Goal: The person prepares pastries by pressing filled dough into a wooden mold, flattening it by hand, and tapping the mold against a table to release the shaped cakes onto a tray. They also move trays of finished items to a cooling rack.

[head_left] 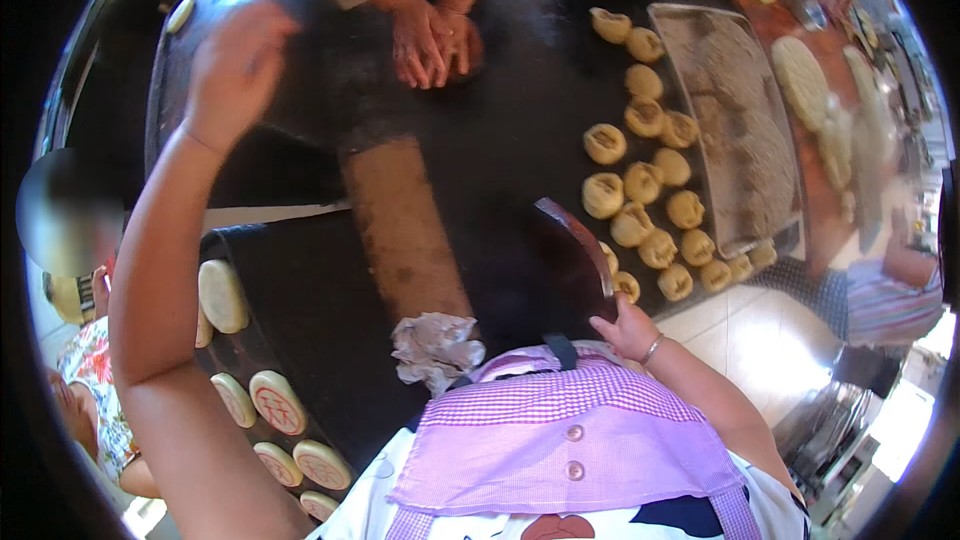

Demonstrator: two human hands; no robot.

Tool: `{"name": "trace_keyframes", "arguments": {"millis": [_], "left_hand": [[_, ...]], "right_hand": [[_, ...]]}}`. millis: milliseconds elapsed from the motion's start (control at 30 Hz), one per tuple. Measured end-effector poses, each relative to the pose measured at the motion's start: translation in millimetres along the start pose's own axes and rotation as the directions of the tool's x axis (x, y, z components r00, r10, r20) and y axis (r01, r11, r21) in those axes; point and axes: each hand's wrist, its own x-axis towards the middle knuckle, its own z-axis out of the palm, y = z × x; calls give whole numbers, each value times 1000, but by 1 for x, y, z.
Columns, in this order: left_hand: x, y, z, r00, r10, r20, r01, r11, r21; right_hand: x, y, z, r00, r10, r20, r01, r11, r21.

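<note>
My left arm reaches far forward, and my left hand (238, 65) is raised over the back left of the black worktop (530, 70). Its fingers are smeared by motion. Low at the right, close to my apron, my right hand (630, 328) grips one end of a dark brown, curved-edged wooden tool (580, 240). The tool's lighter edge faces up and its exact kind is unclear. Just right of it lie several dough buns (641, 181) with gathered tops, some showing brown filling. A pale flat dough round (180, 15) sits near the far left edge.
Across the worktop another person's hands (430, 45) press on something brown. A metal tray (690, 115) holds a crumbly greyish mass. A tan strip (405, 220) and a crumpled whitish cloth or plastic (437, 348) lie centrally. Flat cakes (277, 402), some red-stamped, lie lower left. Long dough pieces (800, 80) lie right.
</note>
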Motion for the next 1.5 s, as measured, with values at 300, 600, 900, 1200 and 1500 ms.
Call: {"name": "trace_keyframes", "arguments": {"millis": [300, 600, 900, 1200, 1500], "left_hand": [[13, 306, 207, 569, -94, 817, 641, 674, -368], [26, 406, 302, 750, -245, 614, 633, 533, -561], [-118, 420, 198, 645, -614, 454, 761, 565, -318], [-204, 512, 130, 690, -660, 297, 720, 670, -183], [-185, 483, 115, 164, -946, 281, 694, -92, -714]], "right_hand": [[-81, 72, -12, 985, 96, -144, 14, 785, 619], [-137, 174, -27, 944, 97, -315, 186, 634, 751], [-106, 170, -26, 985, -160, -68, 158, 657, 737], [-41, 90, 30, 926, -286, 246, 44, 730, 682], [-6, 84, 87, 862, -92, 499, -295, 709, 640]]}}
